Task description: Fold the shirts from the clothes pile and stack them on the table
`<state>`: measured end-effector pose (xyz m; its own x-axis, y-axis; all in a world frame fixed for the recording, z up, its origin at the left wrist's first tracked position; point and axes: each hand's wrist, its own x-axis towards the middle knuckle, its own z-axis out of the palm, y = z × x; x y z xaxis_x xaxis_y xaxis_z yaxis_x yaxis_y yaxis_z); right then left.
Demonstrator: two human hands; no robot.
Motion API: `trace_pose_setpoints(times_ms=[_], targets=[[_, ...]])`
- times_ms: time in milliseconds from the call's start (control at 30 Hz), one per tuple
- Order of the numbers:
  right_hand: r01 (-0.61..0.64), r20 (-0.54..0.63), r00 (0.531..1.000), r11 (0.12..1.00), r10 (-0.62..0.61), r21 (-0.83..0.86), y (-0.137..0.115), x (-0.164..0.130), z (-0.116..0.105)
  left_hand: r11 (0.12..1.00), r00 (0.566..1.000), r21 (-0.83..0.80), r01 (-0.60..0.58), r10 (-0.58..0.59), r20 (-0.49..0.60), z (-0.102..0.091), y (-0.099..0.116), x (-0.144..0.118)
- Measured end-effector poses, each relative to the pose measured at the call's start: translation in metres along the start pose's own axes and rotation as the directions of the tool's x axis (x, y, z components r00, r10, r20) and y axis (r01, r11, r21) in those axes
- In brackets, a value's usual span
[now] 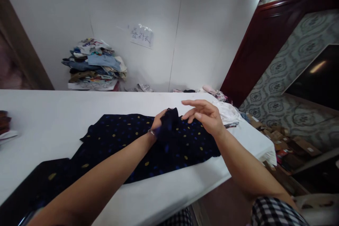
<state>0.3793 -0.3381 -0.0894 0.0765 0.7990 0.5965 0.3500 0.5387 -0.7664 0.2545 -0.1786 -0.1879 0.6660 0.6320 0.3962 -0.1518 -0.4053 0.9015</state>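
Note:
A dark navy shirt [122, 130] with yellow and blue spots lies spread across the white table, one sleeve reaching toward the lower left. My left hand [159, 119] grips a bunched, lifted part of the shirt, which partly covers its fingers. A bracelet circles the left wrist. To the right, my right hand [205, 114] hovers just above the shirt with its fingers apart and nothing visible in them.
The white table [66, 104] runs along a wall with a paper sign [141, 35]. A tall clothes pile [95, 64] stands behind it. White garments [227, 113] lie at the right end. Brown fabric [4, 123] is at the left edge. Cardboard boxes [304, 145] sit beyond the table.

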Motion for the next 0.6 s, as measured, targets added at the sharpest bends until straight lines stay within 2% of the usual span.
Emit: trace_pose_setpoints(times_ms=[33,100,167,267,333,367,433,500,567,600], targets=[[-0.054,-0.085,0.995,0.999,0.054,0.001,0.014,-0.010,-0.006,1.000,1.000,-0.002,0.011,-0.011,-0.003,-0.001,-0.001,-0.002],[-0.223,-0.216,0.953,0.974,0.213,-0.023,0.045,-0.029,-0.014,0.999,0.999,-0.005,0.033,-0.033,0.001,0.003,0.000,-0.010],[-0.389,-0.193,0.907,0.920,0.375,-0.038,0.071,-0.047,-0.009,1.000,1.000,0.001,0.027,-0.027,0.012,0.015,0.004,-0.018],[-0.428,-0.144,0.895,0.904,0.423,-0.002,0.090,-0.065,0.009,0.991,0.998,0.116,-0.061,0.058,0.031,0.040,0.014,-0.027],[-0.426,-0.221,0.873,0.900,0.435,0.091,0.093,-0.068,0.016,0.947,0.983,0.276,-0.165,0.135,0.125,0.050,0.019,-0.029],[-0.447,-0.268,0.839,0.881,0.472,0.154,0.094,-0.066,0.016,0.910,0.966,0.348,-0.224,0.161,0.200,0.050,0.021,-0.028],[-0.503,-0.321,0.748,0.812,0.581,0.296,0.093,-0.061,0.010,0.847,0.921,0.421,-0.324,0.182,0.344,0.039,0.017,-0.023],[-0.521,-0.329,0.669,0.736,0.666,0.432,0.093,-0.055,-0.002,0.790,0.909,0.510,-0.340,0.138,0.393,0.011,0.005,-0.014],[-0.505,-0.302,0.616,0.659,0.727,0.558,0.092,-0.048,-0.015,0.662,0.945,0.709,-0.243,-0.003,0.327,-0.029,-0.016,-0.001],[-0.497,-0.280,0.595,0.619,0.753,0.609,0.092,-0.045,-0.022,0.528,0.961,0.834,-0.159,-0.111,0.253,-0.051,-0.029,0.007]])
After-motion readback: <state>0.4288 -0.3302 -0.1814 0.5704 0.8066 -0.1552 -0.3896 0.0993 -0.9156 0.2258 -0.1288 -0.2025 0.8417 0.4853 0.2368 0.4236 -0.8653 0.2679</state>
